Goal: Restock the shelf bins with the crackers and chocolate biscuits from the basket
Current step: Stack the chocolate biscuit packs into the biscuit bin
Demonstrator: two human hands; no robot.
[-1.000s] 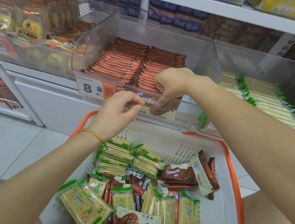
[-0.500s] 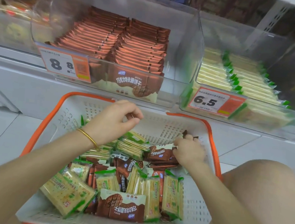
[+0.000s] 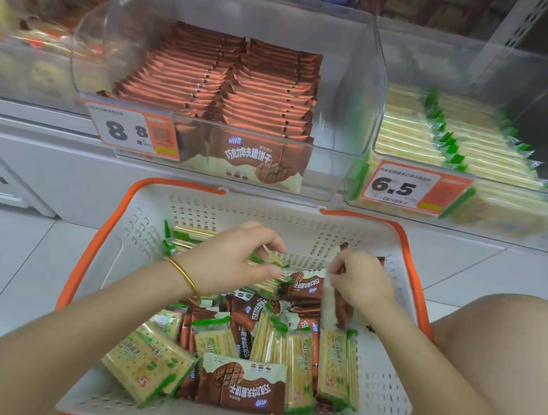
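The white basket (image 3: 230, 214) with an orange rim sits below me, holding several green cracker packets (image 3: 146, 362) and brown chocolate biscuit packets (image 3: 243, 388) in a loose heap. My left hand (image 3: 227, 263), with a gold bangle on the wrist, pinches a green cracker packet (image 3: 271, 260) at the far side of the heap. My right hand (image 3: 362, 280) is closed on a brown chocolate biscuit packet (image 3: 336, 306) beside it. Above, the clear chocolate biscuit bin (image 3: 350, 78) holds two rows of brown packets (image 3: 232, 88). The cracker bin (image 3: 520, 216) to its right holds green-edged packets (image 3: 446, 142).
Price tags reading 8.8 (image 3: 130, 131) and 6.5 (image 3: 403, 187) hang on the bin fronts. Another bin of yellow snacks (image 3: 17, 38) stands at the left, blurred. My knees (image 3: 505, 339) flank the basket on the white tiled floor (image 3: 0, 260).
My right hand left the chocolate biscuit bin and dropped into the basket, closing on a brown packet. My left hand lowered from the bin front onto a cracker packet. The view tilted down.
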